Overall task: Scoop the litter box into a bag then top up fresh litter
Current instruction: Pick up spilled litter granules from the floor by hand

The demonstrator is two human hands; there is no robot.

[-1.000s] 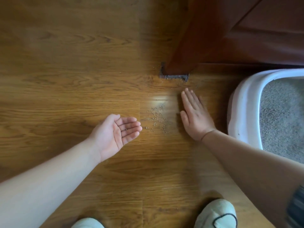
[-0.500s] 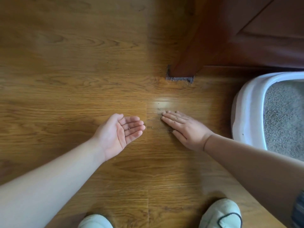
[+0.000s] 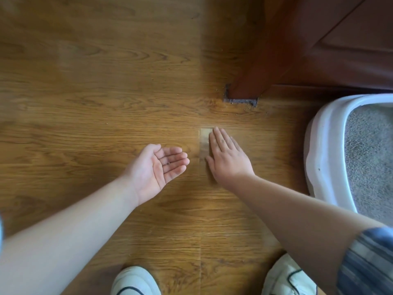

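Wooden floor (image 3: pixel 85 103) fills the view. A dark wooden cupboard (image 3: pixel 319 50) stands beyond the right fingers, with grit (image 3: pixel 240 101) gathered round its foot. The white litter box (image 3: pixel 319 150) sits on the floor to the right of the right fingers, apart from them, and grey litter (image 3: pixel 370 156) lies inside it. Right hand (image 3: pixel 227 158) lies palm down on the floor, fingers straight and pressed together. Left hand (image 3: pixel 157 167) is just beside it, palm up and cupped, fingers together, gently curled, pinching nothing. Pale shoes (image 3: pixel 136 282) stand nearer than both hands. A few dark grains (image 3: pixel 168 163) rest on the left fingers.
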